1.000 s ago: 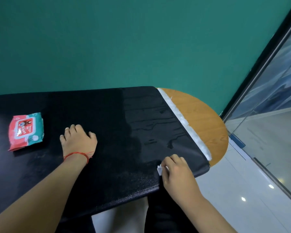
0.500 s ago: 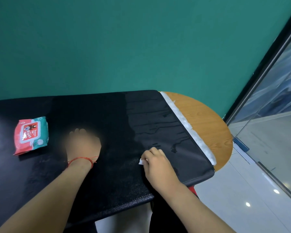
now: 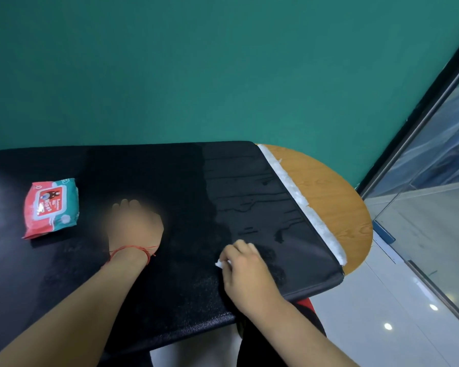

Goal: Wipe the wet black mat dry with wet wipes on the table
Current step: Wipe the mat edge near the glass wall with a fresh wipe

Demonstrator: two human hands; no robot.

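Note:
A black mat point(image 3: 186, 186) covers most of the round wooden table point(image 3: 329, 186). Its right part shines with water streaks and small puddles point(image 3: 252, 205). My right hand point(image 3: 247, 271) presses a small crumpled white wipe point(image 3: 221, 264) onto the mat near the front edge, fingers curled over it; only a corner of the wipe shows. My left hand point(image 3: 134, 223) lies flat on the dry middle of the mat, a red string around its wrist. A red and teal pack of wet wipes point(image 3: 51, 207) lies on the mat at the left.
A strip of white tissue point(image 3: 302, 202) runs along the mat's right edge on the bare wood. A green wall stands behind the table. At the right are a glass partition point(image 3: 435, 181) and a pale tiled floor point(image 3: 382, 313). My dark-clothed legs show under the front edge.
My right hand has slid the wipe leftward along the mat's front part, away from the right corner. My left hand has stayed pressed in place.

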